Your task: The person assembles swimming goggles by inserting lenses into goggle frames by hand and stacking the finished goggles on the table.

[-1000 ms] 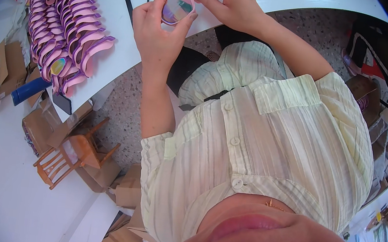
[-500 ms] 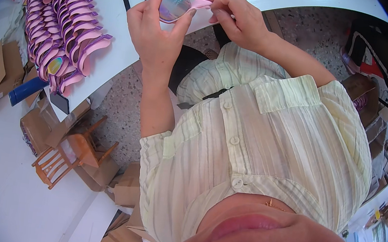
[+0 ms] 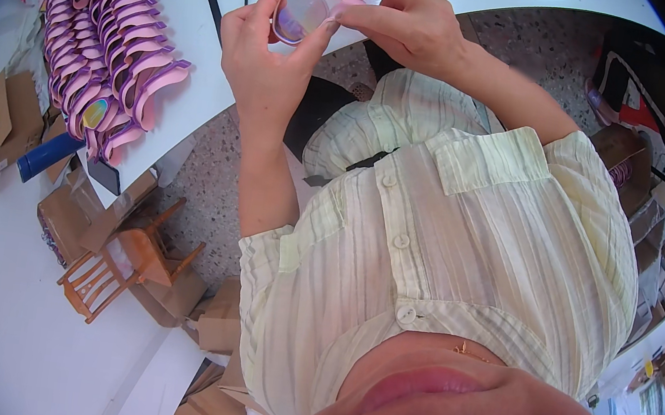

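Observation:
A pair of goggles (image 3: 301, 9) with a pink soft frame and a shiny rainbow-tinted lens is held up at the table's edge. My left hand (image 3: 272, 61) grips its near left side, thumb and fingers closed on the rim. At the right side, my right hand (image 3: 411, 25) pinches the pink nose part or edge of the frame between thumb and fingers; which part exactly is hidden by the fingers. Light glares off the upper lens. To the left, long nested rows of pink and purple goggle frames (image 3: 111, 36) lie on the table.
A black pen-like stick (image 3: 213, 7) lies on the white table (image 3: 213, 95) beside my left hand. A dark phone (image 3: 105, 177) rests at the table's corner, near a blue cylinder (image 3: 49, 158). Below stand a small wooden chair (image 3: 132, 265) and cardboard boxes (image 3: 67, 215).
The goggles have tilted and shifted slightly, moving the glare across the lens. My right hand has moved a little left, its fingers now closer over the frame.

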Action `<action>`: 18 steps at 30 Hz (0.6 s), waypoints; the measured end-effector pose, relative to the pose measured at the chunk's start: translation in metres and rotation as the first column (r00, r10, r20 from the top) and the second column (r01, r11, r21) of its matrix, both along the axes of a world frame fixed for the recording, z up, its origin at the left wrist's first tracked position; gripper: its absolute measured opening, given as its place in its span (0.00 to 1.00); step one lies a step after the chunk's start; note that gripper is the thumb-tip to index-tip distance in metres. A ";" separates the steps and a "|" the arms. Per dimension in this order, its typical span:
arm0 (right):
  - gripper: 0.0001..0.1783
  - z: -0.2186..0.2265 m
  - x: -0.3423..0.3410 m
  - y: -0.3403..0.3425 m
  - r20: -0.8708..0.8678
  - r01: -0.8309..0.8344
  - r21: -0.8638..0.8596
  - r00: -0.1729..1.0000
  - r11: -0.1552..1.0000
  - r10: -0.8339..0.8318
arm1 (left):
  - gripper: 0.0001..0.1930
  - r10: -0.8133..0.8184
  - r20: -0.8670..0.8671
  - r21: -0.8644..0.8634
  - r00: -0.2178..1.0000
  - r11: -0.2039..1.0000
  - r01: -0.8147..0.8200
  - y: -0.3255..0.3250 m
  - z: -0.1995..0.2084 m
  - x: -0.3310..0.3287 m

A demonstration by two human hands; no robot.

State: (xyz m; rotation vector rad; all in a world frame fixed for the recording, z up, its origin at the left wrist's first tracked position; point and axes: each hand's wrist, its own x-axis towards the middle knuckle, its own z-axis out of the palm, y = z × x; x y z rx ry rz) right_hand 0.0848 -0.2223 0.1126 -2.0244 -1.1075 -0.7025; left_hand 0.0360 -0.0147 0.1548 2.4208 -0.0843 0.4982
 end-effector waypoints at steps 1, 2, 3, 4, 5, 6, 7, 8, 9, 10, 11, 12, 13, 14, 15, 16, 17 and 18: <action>0.09 0.002 -0.004 -0.002 -0.300 -0.052 0.086 0.951 0.995 0.075 | 0.32 0.000 0.000 0.000 1.000 1.000 0.000 0.000 0.000 0.000; 0.05 0.003 -0.006 -0.004 -0.564 -0.074 0.183 0.809 0.980 0.167 | 0.32 0.012 -0.024 -0.049 1.000 0.999 -0.013 0.000 0.000 0.000; 0.05 0.004 -0.004 -0.004 -0.565 -0.073 0.183 0.808 0.980 0.166 | 0.31 0.021 -0.050 -0.098 0.999 0.995 -0.026 0.001 0.000 0.001; 0.06 0.007 0.001 -0.005 -0.488 -0.063 0.208 0.858 0.976 0.159 | 0.31 0.020 -0.051 -0.098 0.999 0.995 -0.025 0.001 -0.002 0.002; 0.07 0.011 0.005 -0.006 -0.408 -0.055 0.232 0.901 0.971 0.149 | 0.32 0.012 -0.035 -0.134 0.999 0.991 -0.016 0.002 -0.005 0.002; 0.07 0.021 0.009 -0.007 -0.408 -0.057 0.233 0.900 0.971 0.151 | 0.32 0.006 -0.020 -0.168 1.000 0.986 -0.010 0.003 -0.007 0.002; 0.07 0.032 0.013 -0.007 -0.589 -0.087 0.088 0.799 0.992 0.122 | 0.32 0.008 -0.021 -0.168 1.000 0.986 -0.012 0.003 -0.007 0.002; 0.07 0.032 0.014 -0.008 -0.671 -0.114 0.021 0.735 0.993 0.099 | 0.32 0.007 -0.023 -0.158 1.000 0.987 -0.010 0.003 -0.007 0.001; 0.07 0.032 0.015 -0.009 -0.741 -0.142 -0.051 0.668 0.989 0.058 | 0.32 0.002 -0.025 -0.150 1.000 0.989 -0.006 0.003 -0.007 0.001; 0.08 0.021 0.016 -0.010 -0.409 -0.134 -0.118 0.909 0.984 0.075 | 0.32 0.000 -0.026 -0.150 1.000 0.989 -0.004 0.002 -0.007 0.001; 0.10 0.015 0.016 -0.011 -0.009 -0.098 -0.177 0.995 0.979 0.098 | 0.32 -0.010 0.014 -0.108 1.000 0.994 0.012 0.000 -0.006 0.001; 0.10 0.019 0.016 -0.011 -0.010 -0.100 -0.177 0.995 0.979 0.100 | 0.32 -0.018 0.053 -0.064 0.998 0.998 0.021 -0.001 -0.006 0.000; 0.11 0.027 0.014 -0.012 -0.201 -0.160 -0.127 0.971 0.979 0.132 | 0.32 -0.018 0.051 -0.064 0.999 0.998 0.021 -0.001 -0.005 0.000; 0.12 0.031 0.013 -0.013 -0.382 -0.207 -0.066 0.909 0.976 0.167 | 0.32 -0.020 0.064 -0.065 0.998 0.998 0.025 -0.001 -0.004 0.000; 0.12 0.032 0.014 -0.014 -0.382 -0.208 -0.065 0.909 0.976 0.168 | 0.33 -0.021 0.079 -0.064 0.997 0.998 0.026 -0.001 -0.002 0.000; 0.12 0.032 0.014 -0.016 -0.413 -0.228 0.022 0.884 0.973 0.217 | 0.33 -0.021 0.079 -0.063 0.997 0.998 0.026 0.001 -0.005 0.001; 0.12 0.033 0.014 -0.019 -0.440 -0.243 0.110 0.858 0.964 0.266 | 0.33 -0.024 0.122 -0.089 0.992 0.995 0.035 0.004 -0.012 0.002; 0.12 0.040 0.011 -0.020 -0.440 -0.248 0.111 0.856 0.962 0.271 | 0.33 -0.020 0.164 -0.115 0.986 0.993 0.039 0.007 -0.015 0.003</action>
